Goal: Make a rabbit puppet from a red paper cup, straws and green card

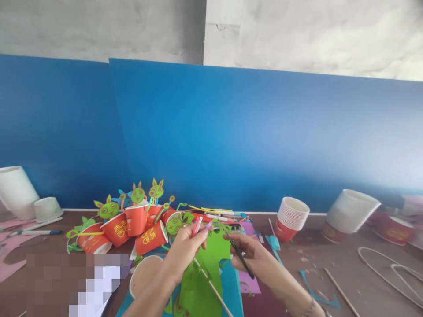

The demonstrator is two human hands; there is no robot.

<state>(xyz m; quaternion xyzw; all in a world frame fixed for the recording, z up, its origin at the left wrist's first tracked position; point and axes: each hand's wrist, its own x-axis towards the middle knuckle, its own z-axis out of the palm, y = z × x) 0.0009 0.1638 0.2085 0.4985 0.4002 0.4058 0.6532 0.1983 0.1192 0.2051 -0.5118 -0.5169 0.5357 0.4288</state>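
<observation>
My left hand (193,242) is closed, pinching a short red-and-white striped piece (197,225) that looks like a straw. My right hand (246,253) grips a slim black tool (243,259), its thin end pointing toward the left hand; its exact kind is not clear. Beneath both hands lies green paper (206,286) with cut-out edges, on top of blue paper (233,293). A thin wooden stick (214,291) crosses the green sheet. Left of my left hand are several red paper cups (120,229) with green animal-face cutouts (156,189) on straws.
A stack of paper cups (292,215) stands at right, with a tilted white cup stack (352,213) beyond it. An open cup (145,273) sits near my left forearm. Pens and straws (214,215) lie along the blue partition (211,141). A white cord (380,255) curls at far right.
</observation>
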